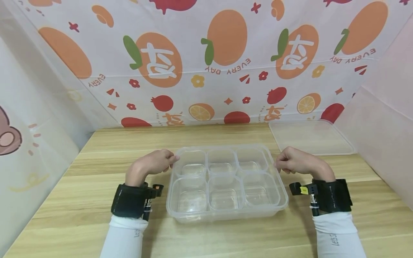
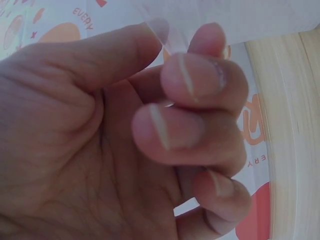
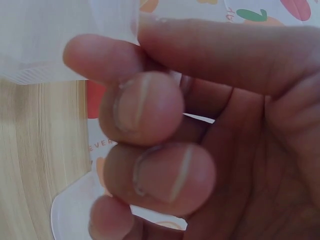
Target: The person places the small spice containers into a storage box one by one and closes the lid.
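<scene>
A clear plastic box (image 1: 226,214) with several square compartments sits in front of me, in the middle of the head view. My left hand (image 1: 155,163) pinches its left rim near the far corner, thumb and index finger on the edge. On the opposite side, my right hand (image 1: 298,162) grips the right rim the same way. The left wrist view shows the box's side wall (image 2: 270,17) between thumb and index finger, the other fingers curled below. In the right wrist view, the translucent wall (image 3: 60,40) meets the thumb and index finger.
A flat translucent lid (image 1: 311,138) lies at the back right of the wooden table (image 1: 96,200), behind my right hand. A fruit-printed cloth (image 1: 193,96) hangs along the table's far edge, with pale cloth walls at both sides. Each wrist wears a black strap with a small camera.
</scene>
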### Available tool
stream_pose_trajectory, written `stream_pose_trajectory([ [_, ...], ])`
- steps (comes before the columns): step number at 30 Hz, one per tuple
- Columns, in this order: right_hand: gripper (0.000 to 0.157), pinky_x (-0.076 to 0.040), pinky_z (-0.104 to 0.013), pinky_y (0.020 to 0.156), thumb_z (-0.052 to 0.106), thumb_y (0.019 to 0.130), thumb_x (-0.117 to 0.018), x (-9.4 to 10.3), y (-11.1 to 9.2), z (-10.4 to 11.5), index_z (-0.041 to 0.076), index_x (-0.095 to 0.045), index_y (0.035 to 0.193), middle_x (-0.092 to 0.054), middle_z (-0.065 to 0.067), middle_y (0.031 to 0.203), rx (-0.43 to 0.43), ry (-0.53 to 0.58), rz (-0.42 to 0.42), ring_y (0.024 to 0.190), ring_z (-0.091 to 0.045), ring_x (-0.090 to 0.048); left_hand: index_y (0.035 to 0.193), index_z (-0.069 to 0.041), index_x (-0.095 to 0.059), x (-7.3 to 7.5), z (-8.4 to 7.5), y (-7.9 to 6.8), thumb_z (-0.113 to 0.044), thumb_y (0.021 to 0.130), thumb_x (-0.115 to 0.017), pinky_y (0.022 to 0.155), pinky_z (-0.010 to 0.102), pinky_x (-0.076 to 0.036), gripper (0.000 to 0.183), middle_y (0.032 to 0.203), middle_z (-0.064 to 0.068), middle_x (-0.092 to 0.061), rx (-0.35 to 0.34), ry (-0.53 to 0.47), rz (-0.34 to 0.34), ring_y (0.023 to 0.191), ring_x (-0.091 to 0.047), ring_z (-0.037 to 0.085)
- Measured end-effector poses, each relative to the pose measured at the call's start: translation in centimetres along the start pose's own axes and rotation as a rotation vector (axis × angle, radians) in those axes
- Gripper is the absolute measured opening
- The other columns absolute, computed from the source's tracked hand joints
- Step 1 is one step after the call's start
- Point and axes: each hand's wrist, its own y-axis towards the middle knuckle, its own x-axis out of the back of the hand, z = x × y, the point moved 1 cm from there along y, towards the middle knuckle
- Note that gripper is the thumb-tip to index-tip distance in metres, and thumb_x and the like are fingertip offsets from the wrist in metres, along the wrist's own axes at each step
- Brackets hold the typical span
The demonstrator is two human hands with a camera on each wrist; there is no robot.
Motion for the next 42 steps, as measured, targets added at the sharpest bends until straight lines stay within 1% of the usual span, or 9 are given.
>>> stream_pose_trajectory([
  [9,0.021,-0.023,-0.022,0.042,0.004,0.085,-0.052,-0.2,-0.1,0.0,0.008,-0.063,0.067,-0.038,0.004,0.048,0.005,0.011,0.002,0.042,-0.009,-0.032,0.086,-0.004,-0.055,0.0,-0.1,0.0,-0.025,0.096,-0.041,0.056,0.033,-0.034,0.027,0.064,0.004,-0.044,-0.004,0.006,0.0,0.058,-0.04,0.018],
  [13,0.022,-0.025,-0.022,0.042,0.006,0.085,-0.053,0.0,0.0,-0.1,0.01,-0.063,0.067,-0.04,0.003,0.049,-0.002,-0.023,-0.017,0.043,-0.01,-0.034,0.087,-0.004,-0.055,0.0,-0.2,0.0,-0.026,0.096,-0.042,0.056,0.033,-0.034,0.027,0.064,0.004,-0.044,-0.006,0.004,-0.004,0.058,-0.04,0.018],
  [16,0.022,-0.029,-0.024,0.044,0.008,0.086,-0.053,0.4,-0.2,-0.3,0.01,-0.064,0.068,-0.044,0.002,0.052,-0.02,-0.085,-0.1,0.047,-0.012,-0.038,0.087,-0.004,-0.055,0.0,-0.3,-0.1,-0.026,0.096,-0.042,0.056,0.033,-0.034,0.027,0.065,0.005,-0.044,-0.011,0.001,-0.003,0.059,-0.04,0.018],
  [22,0.022,-0.037,-0.032,0.051,0.018,0.09,-0.054,1.6,-1.0,-0.9,0.004,-0.066,0.077,-0.053,-0.005,0.062,-0.065,-0.179,-0.382,0.058,-0.019,-0.045,0.087,-0.004,-0.055,0.0,-0.4,0.0,-0.026,0.097,-0.041,0.056,0.033,-0.035,0.028,0.067,0.005,-0.046,-0.014,0.016,-0.002,0.06,-0.041,0.019],
  [25,0.026,-0.038,-0.034,0.053,0.023,0.091,-0.053,1.9,-1.1,-1.2,0.003,-0.066,0.08,-0.055,-0.006,0.066,-0.107,-0.193,-0.469,0.062,-0.02,-0.046,0.087,-0.004,-0.055,0.0,-0.4,0.0,-0.025,0.097,-0.041,0.056,0.033,-0.035,0.027,0.067,0.005,-0.045,-0.018,0.015,-0.001,0.06,-0.041,0.019],
  [30,0.029,-0.036,-0.034,0.051,0.025,0.091,-0.053,2.0,-1.1,-1.6,0.001,-0.066,0.08,-0.055,-0.007,0.065,-0.183,-0.198,-0.522,0.062,-0.021,-0.045,0.082,-0.005,-0.055,-0.1,-0.2,0.1,-0.026,0.097,-0.041,0.053,0.031,-0.032,0.029,0.063,0.003,-0.042,-0.023,0.001,0.0,0.056,-0.038,0.017],
  [34,0.029,-0.036,-0.033,0.051,0.025,0.09,-0.054,2.0,-1.0,-2.0,0.0,-0.066,0.079,-0.057,-0.008,0.066,-0.223,-0.206,-0.549,0.063,-0.021,-0.046,0.082,-0.005,-0.056,-0.1,-0.2,0.1,-0.026,0.097,-0.041,0.052,0.031,-0.032,0.029,0.061,0.002,-0.042,-0.017,-0.01,-0.007,0.054,-0.038,0.017],
  [38,0.03,-0.036,-0.033,0.051,0.025,0.089,-0.055,2.0,-0.9,-2.5,0.0,-0.066,0.08,-0.059,-0.009,0.067,-0.244,-0.201,-0.561,0.063,-0.022,-0.047,0.087,-0.005,-0.056,0.0,-0.1,0.1,-0.026,0.097,-0.041,0.054,0.032,-0.033,0.028,0.063,0.003,-0.044,-0.008,-0.01,-0.01,0.057,-0.04,0.018],
  [42,0.03,-0.036,-0.033,0.052,0.025,0.089,-0.055,2.0,-0.9,-3.2,-0.001,-0.066,0.081,-0.059,-0.009,0.067,-0.267,-0.196,-0.556,0.063,-0.022,-0.047,0.085,-0.005,-0.056,0.0,-0.1,0.2,-0.026,0.097,-0.041,0.054,0.032,-0.033,0.028,0.063,0.004,-0.044,-0.003,-0.011,-0.006,0.057,-0.04,0.018],
])
